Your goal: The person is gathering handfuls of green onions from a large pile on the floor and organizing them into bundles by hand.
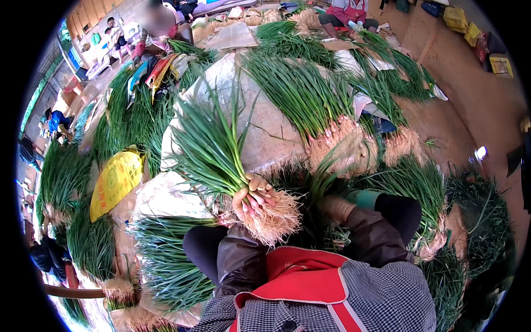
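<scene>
My left hand (239,201), in a tan glove, is closed round a bunch of spring onions (213,157). The long green leaves fan up and away to the left. Pinkish bulbs and a thick tuft of pale roots (272,217) hang toward my lap. Lower right of the bunch is my right hand (335,209), also gloved, in the shade by my knee. Its fingers are hidden and dim, among loose dark-green leaves (323,180). Just beyond, a large bundle of spring onions (293,97) lies with its roots toward me.
Pale sacking sheets (271,144) cover the ground ahead. Heaps of spring onions lie on the left (171,257) and right (412,185). A yellow sack (117,181) rests at left. Other people sit farther off, one in pink (349,14) at the far right.
</scene>
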### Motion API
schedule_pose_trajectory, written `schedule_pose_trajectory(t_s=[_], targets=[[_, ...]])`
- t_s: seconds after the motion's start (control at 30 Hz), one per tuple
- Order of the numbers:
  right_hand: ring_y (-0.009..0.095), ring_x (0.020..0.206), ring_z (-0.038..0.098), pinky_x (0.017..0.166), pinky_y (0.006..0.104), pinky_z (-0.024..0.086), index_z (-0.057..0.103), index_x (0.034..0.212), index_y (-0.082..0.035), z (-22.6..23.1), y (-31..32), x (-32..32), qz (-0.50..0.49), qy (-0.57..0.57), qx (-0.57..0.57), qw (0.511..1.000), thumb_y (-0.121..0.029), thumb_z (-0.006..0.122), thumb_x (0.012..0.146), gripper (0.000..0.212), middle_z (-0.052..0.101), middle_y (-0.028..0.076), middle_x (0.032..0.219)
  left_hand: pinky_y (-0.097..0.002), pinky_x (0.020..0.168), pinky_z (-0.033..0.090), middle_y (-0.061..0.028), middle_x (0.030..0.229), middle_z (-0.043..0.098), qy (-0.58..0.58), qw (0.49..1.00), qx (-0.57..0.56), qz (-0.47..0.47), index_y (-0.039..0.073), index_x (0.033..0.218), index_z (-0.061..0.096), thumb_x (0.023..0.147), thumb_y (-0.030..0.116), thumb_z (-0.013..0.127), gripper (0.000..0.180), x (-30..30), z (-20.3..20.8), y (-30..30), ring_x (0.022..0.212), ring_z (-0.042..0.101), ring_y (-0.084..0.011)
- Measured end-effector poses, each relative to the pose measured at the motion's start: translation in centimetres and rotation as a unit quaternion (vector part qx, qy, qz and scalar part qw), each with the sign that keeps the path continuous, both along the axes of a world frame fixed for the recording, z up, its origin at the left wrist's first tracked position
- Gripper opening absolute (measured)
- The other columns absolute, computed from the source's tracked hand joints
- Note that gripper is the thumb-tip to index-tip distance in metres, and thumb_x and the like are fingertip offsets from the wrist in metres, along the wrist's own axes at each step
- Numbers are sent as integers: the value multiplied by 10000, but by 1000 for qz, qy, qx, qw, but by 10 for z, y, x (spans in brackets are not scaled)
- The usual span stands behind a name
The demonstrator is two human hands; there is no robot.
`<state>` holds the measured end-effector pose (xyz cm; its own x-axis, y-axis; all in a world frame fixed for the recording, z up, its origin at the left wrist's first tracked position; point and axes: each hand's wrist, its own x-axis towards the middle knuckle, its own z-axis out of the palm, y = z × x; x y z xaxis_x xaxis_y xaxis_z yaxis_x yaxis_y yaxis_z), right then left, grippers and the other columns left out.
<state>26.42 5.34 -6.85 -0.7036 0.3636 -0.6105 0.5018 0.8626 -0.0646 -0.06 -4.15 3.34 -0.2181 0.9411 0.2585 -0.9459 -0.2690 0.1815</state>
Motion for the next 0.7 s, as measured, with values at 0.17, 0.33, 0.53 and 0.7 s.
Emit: schedule_pose_trajectory(t_s=[0.17,0.33,0.53,0.7], targets=[[328,836,601,749,397,483,624,966,-37,-9,-2,-2,-265,258,-37,928,-299,508,821,321,634,163,913,-347,758,479,-91,858,576,4,983,-182,-36,8,1020,517,735,127,616,324,7,4,3,772,565,-221],[329,808,592,706,402,471,598,875,-37,121,69,-89,-318,426,250,809,-334,499,834,316,618,170,870,-415,719,502,-93,864,590,-38,959,-220,-174,22,1032,548,781,98,559,262,20,-32,5,853,579,-258],[347,787,567,682,423,445,580,922,-30,100,119,-91,-379,421,208,797,-291,510,842,282,598,193,866,-417,768,494,-125,1029,590,-8,967,-205,-151,23,1144,505,804,118,543,355,16,-39,7,903,581,-267],[303,738,581,652,386,458,569,1000,-83,145,3,-97,-243,558,129,783,-328,518,851,291,584,123,803,-380,770,503,-141,1164,548,56,969,-203,-133,48,1264,431,835,179,517,457,21,-27,3,903,593,-215]])
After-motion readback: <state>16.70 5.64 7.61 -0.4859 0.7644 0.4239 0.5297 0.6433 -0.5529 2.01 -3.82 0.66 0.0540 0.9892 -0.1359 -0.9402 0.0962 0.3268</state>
